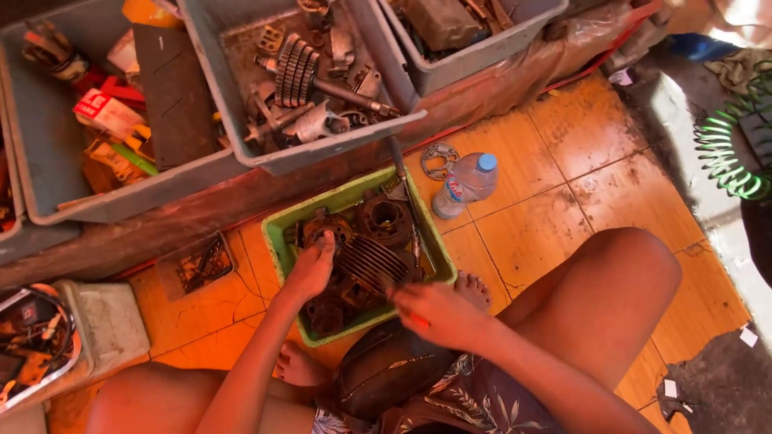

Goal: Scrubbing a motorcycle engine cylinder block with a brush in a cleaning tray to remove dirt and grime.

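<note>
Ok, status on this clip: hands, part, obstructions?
Left hand and right hand both gripping the dark finned metal engine cylinder. It sits in the green plastic tray, crowded by greasy parts.

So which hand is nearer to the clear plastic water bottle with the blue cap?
Right. The right hand lies below the bottle; the left hand is farther left, in the green tray.

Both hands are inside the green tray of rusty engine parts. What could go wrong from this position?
1. The left hand and right hand are bare among the rusty finned metal cylinder and other parts in the green plastic tray; an edge might cut or pinch a finger.
2. Bare toes lie right beside the tray, so a dropped part could hit them.
3. The clear plastic water bottle lying nearby could get knocked and roll.
</note>
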